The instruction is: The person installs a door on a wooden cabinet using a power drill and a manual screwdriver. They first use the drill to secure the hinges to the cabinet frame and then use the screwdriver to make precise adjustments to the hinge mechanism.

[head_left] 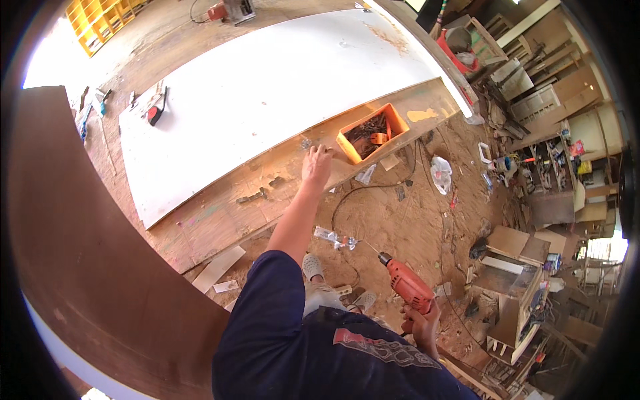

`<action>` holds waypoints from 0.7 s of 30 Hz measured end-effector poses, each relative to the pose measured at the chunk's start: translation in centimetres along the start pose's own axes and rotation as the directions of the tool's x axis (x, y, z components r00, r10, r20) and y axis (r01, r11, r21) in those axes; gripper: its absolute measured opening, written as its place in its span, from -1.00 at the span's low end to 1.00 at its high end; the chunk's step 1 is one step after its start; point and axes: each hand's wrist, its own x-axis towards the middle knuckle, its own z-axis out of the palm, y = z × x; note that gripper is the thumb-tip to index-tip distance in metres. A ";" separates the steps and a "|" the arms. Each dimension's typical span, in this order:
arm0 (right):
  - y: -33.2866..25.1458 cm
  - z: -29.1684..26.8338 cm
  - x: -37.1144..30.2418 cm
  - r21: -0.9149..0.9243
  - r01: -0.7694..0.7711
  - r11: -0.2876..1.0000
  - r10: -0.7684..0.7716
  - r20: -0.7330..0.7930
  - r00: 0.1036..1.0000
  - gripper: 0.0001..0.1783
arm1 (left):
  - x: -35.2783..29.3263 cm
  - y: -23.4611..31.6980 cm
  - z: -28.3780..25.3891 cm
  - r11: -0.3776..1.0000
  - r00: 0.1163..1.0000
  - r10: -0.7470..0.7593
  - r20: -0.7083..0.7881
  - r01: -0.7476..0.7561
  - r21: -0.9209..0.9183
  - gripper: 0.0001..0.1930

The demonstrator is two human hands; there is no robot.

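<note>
- Head view, the right hand point(421, 323): closed around the handle of one red drill point(411, 288), low and right of centre, out in front of the person's body.
- The drill has one thin bit point(371, 247), pointing up and to the left, over the floor point(393, 220).
- The left hand point(317, 165): stretched forward over the near wooden strip of the surface point(213, 220), fingers bent and close together; whether they pinch something small, or touch the wood, I cannot tell.
- One orange box point(352, 149) stands on that strip, just right of the left hand; in it lie many dark, thin pieces, too crowded to count, and one orange object point(379, 139).
- One large white panel point(267, 100) lies beyond the strip, with one red-and-black tool point(157, 113) near its left end.
- A few small dark pieces point(276, 181) lie on the wood, left of the forearm.
- On the floor: one clear plastic bag point(441, 175), right of the box, and one clear plastic container point(327, 234), left of the bit's tip.
- Two light shoes point(312, 267) show below the surface's near edge.
</note>
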 end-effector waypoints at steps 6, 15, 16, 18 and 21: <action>1.6 -1.8 -0.3 0.031 -0.019 0.999 0.019 -0.010 1.000 -0.54 | 1.1 -0.3 0.3 0.996 0.989 0.080 0.121 -0.085 0.034 -0.75; 3.3 -5.0 -0.6 0.082 -0.017 0.997 0.020 -0.029 0.999 -0.52 | 3.2 -1.7 1.4 0.997 0.995 -0.024 0.101 0.016 0.080 -0.77; 2.9 -5.2 -0.9 0.086 -0.015 0.996 0.018 -0.043 0.999 -0.52 | 2.9 -1.8 1.2 0.995 0.996 -0.087 0.036 0.089 -0.048 -0.79; 1.6 -5.5 -1.7 0.147 -0.094 0.985 0.101 -0.041 0.994 -0.53 | 2.1 -1.7 0.6 0.972 0.989 -0.150 -0.013 0.145 -0.185 -0.78; 1.6 -6.2 -2.2 0.130 -0.110 0.985 0.118 -0.053 0.992 -0.58 | 0.6 -1.7 -0.6 0.723 0.901 -0.423 -0.098 0.271 -0.636 -0.81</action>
